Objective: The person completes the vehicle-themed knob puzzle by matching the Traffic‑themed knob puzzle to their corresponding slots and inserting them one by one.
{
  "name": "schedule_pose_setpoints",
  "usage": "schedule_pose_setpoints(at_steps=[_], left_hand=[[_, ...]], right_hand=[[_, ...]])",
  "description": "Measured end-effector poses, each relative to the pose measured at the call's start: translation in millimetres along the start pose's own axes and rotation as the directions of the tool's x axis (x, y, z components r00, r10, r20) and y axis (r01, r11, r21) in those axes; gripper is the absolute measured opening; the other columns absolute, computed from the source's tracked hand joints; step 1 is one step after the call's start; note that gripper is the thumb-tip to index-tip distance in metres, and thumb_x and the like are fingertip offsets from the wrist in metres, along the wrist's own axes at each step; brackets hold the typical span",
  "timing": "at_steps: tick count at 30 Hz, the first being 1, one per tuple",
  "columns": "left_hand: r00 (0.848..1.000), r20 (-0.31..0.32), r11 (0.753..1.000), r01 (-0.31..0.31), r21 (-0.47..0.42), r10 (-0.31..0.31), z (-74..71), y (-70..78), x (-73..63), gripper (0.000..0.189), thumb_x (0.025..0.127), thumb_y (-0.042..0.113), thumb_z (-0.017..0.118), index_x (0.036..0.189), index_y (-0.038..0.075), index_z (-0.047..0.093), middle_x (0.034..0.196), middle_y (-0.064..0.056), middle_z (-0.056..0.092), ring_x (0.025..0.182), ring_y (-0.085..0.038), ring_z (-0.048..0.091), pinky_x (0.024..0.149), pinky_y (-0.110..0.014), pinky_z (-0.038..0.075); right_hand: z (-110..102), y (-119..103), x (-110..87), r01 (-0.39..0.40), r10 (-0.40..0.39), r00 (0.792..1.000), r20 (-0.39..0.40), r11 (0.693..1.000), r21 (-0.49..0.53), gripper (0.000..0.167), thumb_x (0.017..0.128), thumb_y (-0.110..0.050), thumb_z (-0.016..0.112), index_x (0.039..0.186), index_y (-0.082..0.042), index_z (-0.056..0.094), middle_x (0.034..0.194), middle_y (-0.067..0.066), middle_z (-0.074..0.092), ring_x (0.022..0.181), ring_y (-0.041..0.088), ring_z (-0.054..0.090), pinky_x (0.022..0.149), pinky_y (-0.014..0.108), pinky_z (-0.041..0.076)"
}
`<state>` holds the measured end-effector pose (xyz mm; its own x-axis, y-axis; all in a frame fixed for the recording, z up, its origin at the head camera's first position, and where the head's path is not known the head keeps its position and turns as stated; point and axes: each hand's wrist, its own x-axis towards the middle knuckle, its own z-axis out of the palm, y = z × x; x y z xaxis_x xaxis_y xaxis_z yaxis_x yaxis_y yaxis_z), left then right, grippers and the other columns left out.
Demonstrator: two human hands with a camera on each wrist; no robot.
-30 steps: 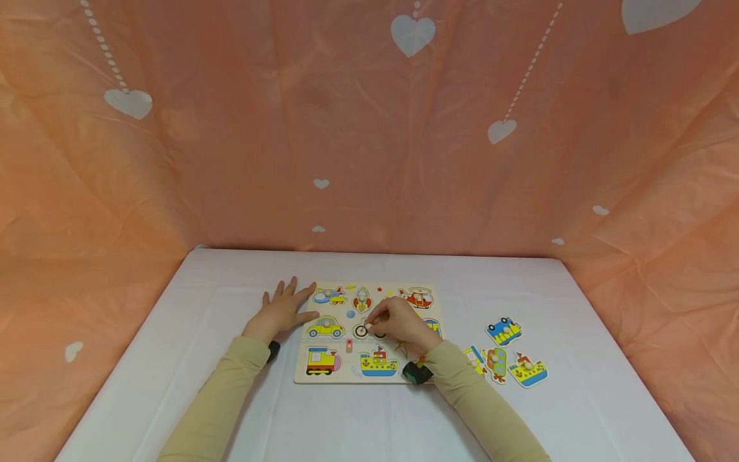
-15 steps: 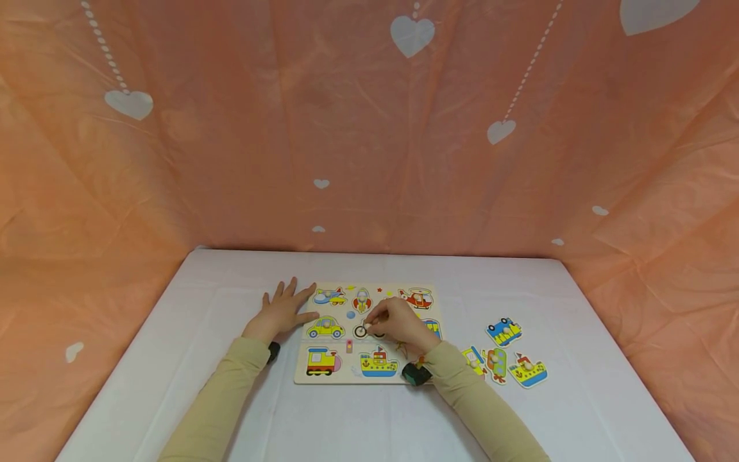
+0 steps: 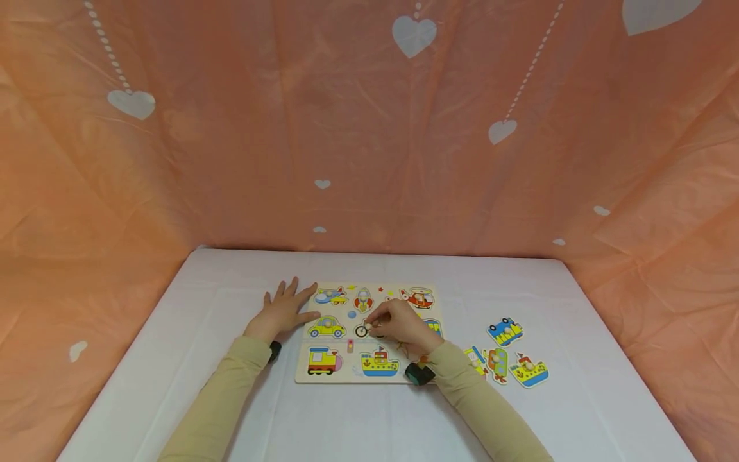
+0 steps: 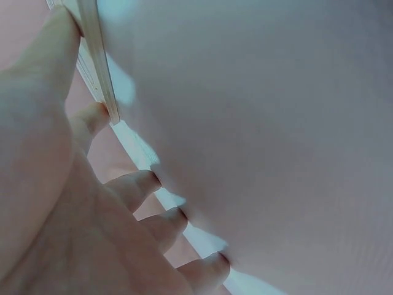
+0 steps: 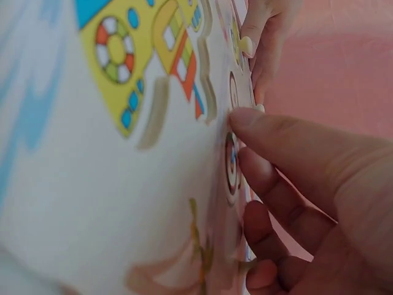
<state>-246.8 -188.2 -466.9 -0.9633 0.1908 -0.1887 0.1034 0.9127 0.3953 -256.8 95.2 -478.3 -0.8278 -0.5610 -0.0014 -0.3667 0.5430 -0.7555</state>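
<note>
Head view: my right grip [image 3: 401, 325] pinches the bicycle piece [image 3: 362, 331] by its knob [image 3: 367, 326], mid-board [image 3: 348, 370]; my spread left grip [image 3: 280, 317] touches the left edge. Likely seating it, which calls for even pressure next.

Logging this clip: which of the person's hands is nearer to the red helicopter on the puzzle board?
Right. The right hand is at the bicycle, just below the helicopter in the head view; the left hand rests at the left edge of the puzzle board.
</note>
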Motion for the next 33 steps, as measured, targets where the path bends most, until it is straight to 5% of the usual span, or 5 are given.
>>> schedule_pose_setpoints(at_steps=[10, 21, 33], left_hand=[[1.0, -0.003, 1.0, -0.005, 0.012, 0.005, 0.3, -1.2, 0.5, 0.078, 0.088, 0.048, 0.064, 0.151, 0.015, 0.031, 0.154, -0.029, 0.009, 0.138, -0.054, 0.002, 0.103, -0.072, 0.002], [1.0, -0.001, 1.0, 0.0, 0.001, 0.0, -0.2, -2.3, -1.3, 0.079, 0.087, 0.048, 0.065, 0.15, 0.015, 0.032, 0.154, -0.029, 0.009, 0.138, -0.053, 0.002, 0.103, -0.072, 0.001], [1.0, 0.002, 1.0, 0.017, 0.003, -0.017, -1.7, -2.6, -2.5, 0.079, 0.087, 0.047, 0.066, 0.15, 0.015, 0.032, 0.154, -0.029, 0.009, 0.138, -0.054, 0.001, 0.103, -0.072, 0.001]], right_hand=[[-15.1, -4.1, -12.6, 0.001, -0.002, 1.0, 0.016, 0.998, 0.056, 0.025, 0.079, -0.009, 0.078, 0.104, -0.009, 0.072, 0.094, -0.005, 0.068, 0.087, 0.01, 0.061, 0.081, 0.028, 0.05], [-45.1, 5.8, -34.2, 0.093, -0.089, 0.994, -0.067, 0.994, 0.053, 0.027, 0.084, -0.011, 0.075, 0.109, -0.003, 0.071, 0.094, 0.004, 0.068, 0.084, 0.017, 0.06, 0.063, 0.027, 0.044], [-74.6, 17.1, -62.9, 0.023, -0.019, 0.992, -0.127, 0.999, 0.035, 0.03, 0.085, -0.011, 0.074, 0.112, -0.001, 0.069, 0.093, 0.005, 0.068, 0.087, 0.02, 0.06, 0.068, 0.032, 0.043]])
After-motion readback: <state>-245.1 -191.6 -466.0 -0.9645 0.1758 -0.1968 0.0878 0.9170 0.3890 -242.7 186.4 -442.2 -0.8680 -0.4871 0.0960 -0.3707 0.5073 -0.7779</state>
